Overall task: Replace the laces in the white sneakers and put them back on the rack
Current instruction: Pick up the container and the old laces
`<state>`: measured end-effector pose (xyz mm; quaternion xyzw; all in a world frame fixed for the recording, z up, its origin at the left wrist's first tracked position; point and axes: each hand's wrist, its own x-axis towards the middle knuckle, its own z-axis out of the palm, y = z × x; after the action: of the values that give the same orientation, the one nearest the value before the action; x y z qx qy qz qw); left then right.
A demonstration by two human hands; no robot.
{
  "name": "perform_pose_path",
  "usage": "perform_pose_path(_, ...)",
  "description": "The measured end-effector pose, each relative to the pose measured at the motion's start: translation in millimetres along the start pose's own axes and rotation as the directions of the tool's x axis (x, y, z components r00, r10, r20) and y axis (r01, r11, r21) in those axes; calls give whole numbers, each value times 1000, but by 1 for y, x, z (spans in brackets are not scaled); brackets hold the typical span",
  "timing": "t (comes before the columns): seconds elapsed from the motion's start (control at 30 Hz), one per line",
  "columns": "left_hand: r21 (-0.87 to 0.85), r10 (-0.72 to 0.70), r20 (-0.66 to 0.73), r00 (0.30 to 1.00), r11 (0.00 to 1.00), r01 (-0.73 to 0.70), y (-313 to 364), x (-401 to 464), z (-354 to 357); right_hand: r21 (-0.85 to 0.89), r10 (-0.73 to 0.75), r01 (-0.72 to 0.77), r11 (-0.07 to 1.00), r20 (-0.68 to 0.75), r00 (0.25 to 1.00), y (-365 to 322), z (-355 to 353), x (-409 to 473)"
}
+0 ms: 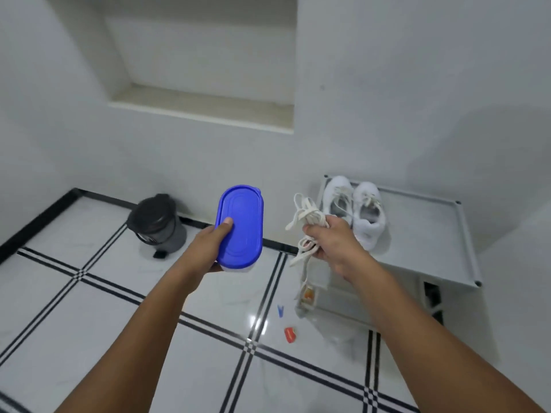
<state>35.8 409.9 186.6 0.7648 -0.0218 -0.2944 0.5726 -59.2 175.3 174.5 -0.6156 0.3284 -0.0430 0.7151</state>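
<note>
Bin (156,223) at left centre, by the wall, out of play. Left hand (208,248) grips box (240,226) mid-frame, thumb pressed on its blue lid, likely keeping it shut. Right hand (331,242) bunches laces (307,222), fingers curled round them, ends dangling; probably the fresh set. Sneakers (354,210) sit side by side on rack (432,234), right of centre, old laces apparently in.
</note>
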Motion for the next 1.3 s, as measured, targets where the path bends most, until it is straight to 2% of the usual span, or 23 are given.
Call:
perform_pose_path(0.27,-21,-29,-87,996,999,27,41,59,-68,-39,-98,100,994,43,994,-60,77,64)
perform_pose_path(0.43,9,-20,-84,996,1000,21,70,126,-100,-43,-170,172,984,31,985,-103,117,130)
perform_pose_path(0.77,21,-9,-37,999,1000,10,146,258,-129,-24,-311,310,950,-53,949,-217,155,232)
perform_pose_path(0.93,27,-1,36,999,1000,0,189,326,-129,-34,-348,347,937,-143,927,-257,162,281)
perform_pose_path(1.13,38,51,162,985,998,-58,233,422,-129,-23,-427,439,898,-281,860,-303,169,340)
perform_pose_path(1.3,33,41,223,974,998,-50,254,480,-122,-147,-569,557,817,-356,741,-331,172,377)
